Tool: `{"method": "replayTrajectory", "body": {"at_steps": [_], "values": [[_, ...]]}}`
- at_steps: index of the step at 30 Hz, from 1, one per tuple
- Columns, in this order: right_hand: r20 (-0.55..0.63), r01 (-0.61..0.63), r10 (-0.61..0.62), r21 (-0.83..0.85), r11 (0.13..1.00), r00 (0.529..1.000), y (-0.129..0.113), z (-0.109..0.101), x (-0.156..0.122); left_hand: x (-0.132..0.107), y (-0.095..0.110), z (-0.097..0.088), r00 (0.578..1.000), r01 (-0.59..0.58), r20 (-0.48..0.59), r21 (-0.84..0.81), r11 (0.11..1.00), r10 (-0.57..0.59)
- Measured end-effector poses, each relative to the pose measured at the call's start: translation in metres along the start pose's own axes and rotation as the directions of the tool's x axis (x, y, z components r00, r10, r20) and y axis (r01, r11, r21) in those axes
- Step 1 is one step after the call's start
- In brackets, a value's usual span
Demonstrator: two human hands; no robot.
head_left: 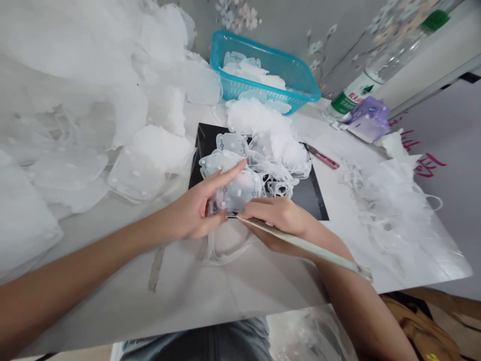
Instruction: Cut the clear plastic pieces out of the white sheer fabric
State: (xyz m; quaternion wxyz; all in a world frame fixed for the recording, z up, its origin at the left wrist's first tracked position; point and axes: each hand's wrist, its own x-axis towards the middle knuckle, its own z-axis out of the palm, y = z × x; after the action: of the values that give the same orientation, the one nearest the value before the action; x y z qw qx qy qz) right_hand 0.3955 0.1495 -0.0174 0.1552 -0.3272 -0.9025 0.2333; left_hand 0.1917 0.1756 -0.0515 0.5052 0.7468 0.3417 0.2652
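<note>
A flat translucent silicone piece with rounded corners and small holes lies on the black mat. My left hand holds it from the left, index finger stretched over its top and thumb at its near edge. In my right hand is a slim pale green utility knife, its tip at the near edge of the piece; the blade is mostly hidden. A loose strip of trimmed edging hangs toward me below both hands. More translucent pieces and curled offcuts lie just beyond.
Large heaps of translucent pieces fill the left side. A blue basket holding more stands at the back. To the right are a pink cutter, a bottle, a purple packet and a pile of offcuts.
</note>
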Motion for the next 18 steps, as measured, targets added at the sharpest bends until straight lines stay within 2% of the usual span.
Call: {"method": "replayTrajectory", "body": {"at_steps": [8,18], "values": [[-0.067,-0.045,0.067,0.292,0.955,0.995,0.0028,-0.0043,-0.0023,-0.0005,-0.0037,-0.0041,0.998,0.043,0.045,-0.065,0.997,-0.040],[-0.135,-0.011,0.057,0.320,0.947,0.989,0.0040,-0.0048,-0.0023,0.0007,-0.0015,-0.0062,0.997,0.055,0.057,-0.100,0.993,-0.049]]}}
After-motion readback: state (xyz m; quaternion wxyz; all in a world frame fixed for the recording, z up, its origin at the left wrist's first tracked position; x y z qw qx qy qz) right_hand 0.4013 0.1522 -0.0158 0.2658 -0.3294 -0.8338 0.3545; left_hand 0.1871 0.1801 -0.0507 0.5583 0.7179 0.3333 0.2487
